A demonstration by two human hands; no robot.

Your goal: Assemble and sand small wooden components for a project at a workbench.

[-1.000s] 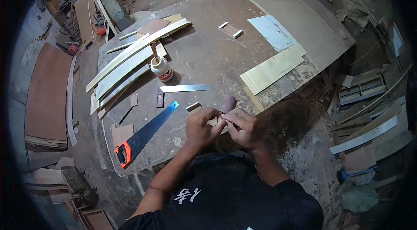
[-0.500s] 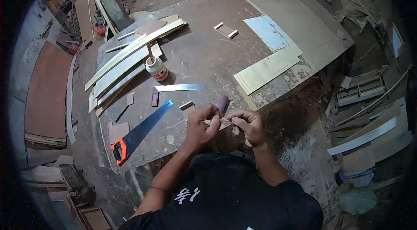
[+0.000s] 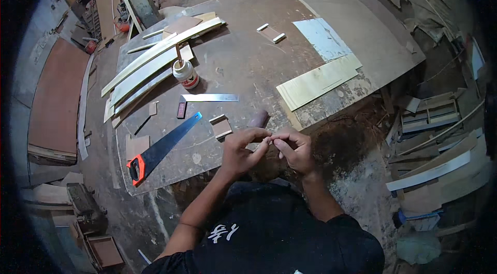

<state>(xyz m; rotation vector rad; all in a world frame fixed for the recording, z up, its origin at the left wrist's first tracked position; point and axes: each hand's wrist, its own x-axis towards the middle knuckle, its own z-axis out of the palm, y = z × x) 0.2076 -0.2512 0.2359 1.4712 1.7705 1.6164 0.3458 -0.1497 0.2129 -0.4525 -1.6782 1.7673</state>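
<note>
At the table's near edge my left hand (image 3: 242, 152) and my right hand (image 3: 294, 153) meet, the fingertips of both pinched together. Whatever they hold is too small and too covered by the fingers to make out. Just left of my left hand lies a small wooden piece with pale strips along two edges (image 3: 220, 127). Past my fingertips rests a dull purplish-brown roll (image 3: 259, 118). Further left are a handsaw with an orange handle (image 3: 164, 149) and a try square (image 3: 211, 97).
Beyond the square stands an open white glue jar (image 3: 186, 75) with a stick in it. Long pale boards (image 3: 160, 61) are piled at the left. A pale plywood panel (image 3: 319, 82) and a white sheet (image 3: 322, 38) lie right. Another strip-edged piece (image 3: 271, 33) sits farther back.
My fingertips have come closer together. The small strip-edged piece beside my left hand shows more fully now. The view has shifted slightly; the tools stay in place.
</note>
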